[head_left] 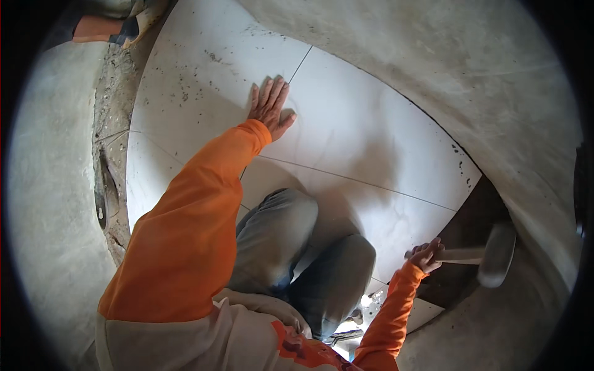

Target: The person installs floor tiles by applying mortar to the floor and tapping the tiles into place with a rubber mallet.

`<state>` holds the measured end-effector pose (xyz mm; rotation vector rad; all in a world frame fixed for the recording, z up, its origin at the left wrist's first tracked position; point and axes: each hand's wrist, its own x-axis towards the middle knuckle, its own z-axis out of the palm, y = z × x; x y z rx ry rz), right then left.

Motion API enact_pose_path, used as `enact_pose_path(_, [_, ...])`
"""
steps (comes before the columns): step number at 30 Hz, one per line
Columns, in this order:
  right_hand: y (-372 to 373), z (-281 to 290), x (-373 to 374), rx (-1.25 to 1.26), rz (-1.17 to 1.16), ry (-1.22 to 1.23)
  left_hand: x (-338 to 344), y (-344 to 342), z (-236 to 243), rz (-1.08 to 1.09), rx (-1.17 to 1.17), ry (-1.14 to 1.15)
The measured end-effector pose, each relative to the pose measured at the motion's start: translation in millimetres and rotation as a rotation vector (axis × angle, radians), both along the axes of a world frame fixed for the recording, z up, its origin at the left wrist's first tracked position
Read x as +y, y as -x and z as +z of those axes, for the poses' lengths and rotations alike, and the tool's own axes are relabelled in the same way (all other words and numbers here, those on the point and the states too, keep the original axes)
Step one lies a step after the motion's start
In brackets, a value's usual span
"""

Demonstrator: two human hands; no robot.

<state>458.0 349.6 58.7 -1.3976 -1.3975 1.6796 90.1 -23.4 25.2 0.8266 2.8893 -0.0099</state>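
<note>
My left hand (271, 108) rests palm down with its fingers apart on a white tile (346, 111), near a seam between tiles. My right hand (426, 253), low on the right, is wrapped round the handle of a mallet (496, 256); its large head is slightly blurred over a dark untiled patch (470, 210) beside the tiles' edge. Dark specks and bits of grit lie on the tiles. My knees, in jeans, are bent below my hands, over the tiled floor.
Concrete surfaces (470, 55) border the tiles on the right and left. A rough, debris-strewn strip (114, 80) runs along the left edge, with a dark object I cannot make out. At the top left, part of another person's limb (102, 28) shows.
</note>
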Motion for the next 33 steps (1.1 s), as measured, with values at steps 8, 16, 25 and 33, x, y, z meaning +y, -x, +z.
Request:
enact_pose_path(8, [-21, -15, 12, -0.022, -0.115, 0.388, -5, 8, -10, -0.025, 0.059, -0.069])
enact_pose_path(16, [0, 11, -12, 0.021, 0.039, -0.052, -9, 8, -24, -0.118, 0.202, -0.176])
enact_pose_path(25, [-7, 19, -31, -0.641, 0.353, -0.404, -8, 3, -27, -0.124, 0.174, -0.090])
enact_pose_path(33, [-10, 17, -33, -0.599, 0.565, -0.529, -4, 1, -28, -0.030, 0.211, -0.010])
